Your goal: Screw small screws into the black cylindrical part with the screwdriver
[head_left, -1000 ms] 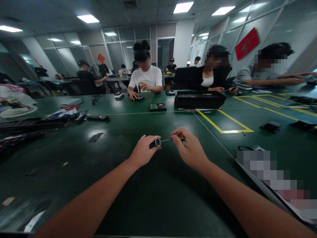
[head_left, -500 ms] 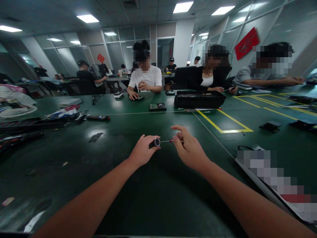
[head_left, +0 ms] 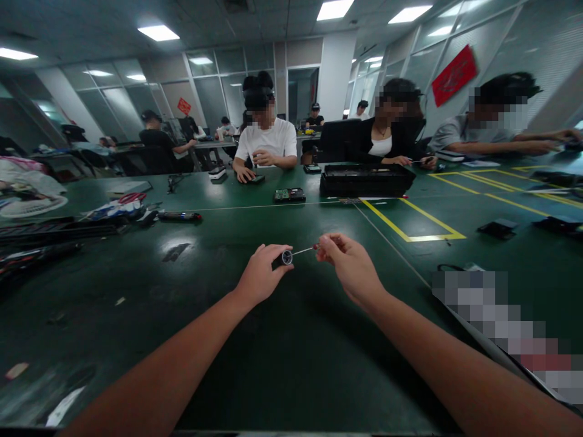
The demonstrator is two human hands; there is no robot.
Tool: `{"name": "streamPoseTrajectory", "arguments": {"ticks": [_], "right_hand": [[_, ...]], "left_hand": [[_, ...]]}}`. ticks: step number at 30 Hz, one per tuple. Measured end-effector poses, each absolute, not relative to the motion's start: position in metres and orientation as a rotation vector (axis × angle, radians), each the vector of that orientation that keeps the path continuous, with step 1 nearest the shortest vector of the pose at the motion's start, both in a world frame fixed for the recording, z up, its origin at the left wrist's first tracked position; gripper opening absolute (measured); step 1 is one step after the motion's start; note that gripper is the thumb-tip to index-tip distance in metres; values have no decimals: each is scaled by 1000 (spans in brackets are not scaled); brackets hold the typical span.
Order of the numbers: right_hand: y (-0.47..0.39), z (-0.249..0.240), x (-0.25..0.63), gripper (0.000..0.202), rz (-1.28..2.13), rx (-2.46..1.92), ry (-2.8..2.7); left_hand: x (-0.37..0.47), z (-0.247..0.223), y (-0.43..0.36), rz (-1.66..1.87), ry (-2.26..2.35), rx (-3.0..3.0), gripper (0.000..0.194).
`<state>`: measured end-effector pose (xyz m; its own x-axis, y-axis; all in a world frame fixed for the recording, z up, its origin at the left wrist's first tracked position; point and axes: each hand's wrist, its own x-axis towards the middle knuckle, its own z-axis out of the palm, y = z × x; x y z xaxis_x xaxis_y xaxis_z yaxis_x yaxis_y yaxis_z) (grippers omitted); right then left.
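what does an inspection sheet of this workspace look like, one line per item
Surface: green table, glossy, with yellow tape and pale scraps at near left.
Work in hand: dark cylinder, ringed end showing; screwdriver, its shaft pointing toward the cylinder, contact unclear.
Clutter: mixed pile at left; circuit-board device and black tray beyond the hands.
Hands: left hand grips the cylinder; right hand pinches the screwdriver.
Cables: dark loop at right, perhaps a cable.
Surroundings: co-workers seated across the table; ceiling lights on.
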<state>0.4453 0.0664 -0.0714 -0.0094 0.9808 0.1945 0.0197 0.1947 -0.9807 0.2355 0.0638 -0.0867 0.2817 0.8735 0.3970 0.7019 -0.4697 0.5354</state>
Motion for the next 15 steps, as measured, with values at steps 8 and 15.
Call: {"name": "streamPoseTrajectory", "arguments": {"ticks": [8, 15], "right_hand": [[78, -82, 447, 28, 1020, -1129, -1012], [75, -82, 448, 30, 842, -1138, -1150]], "left_hand": [[243, -89, 65, 784, 1453, 2270, 38], [240, -86, 62, 881, 1465, 2126, 45]]}}
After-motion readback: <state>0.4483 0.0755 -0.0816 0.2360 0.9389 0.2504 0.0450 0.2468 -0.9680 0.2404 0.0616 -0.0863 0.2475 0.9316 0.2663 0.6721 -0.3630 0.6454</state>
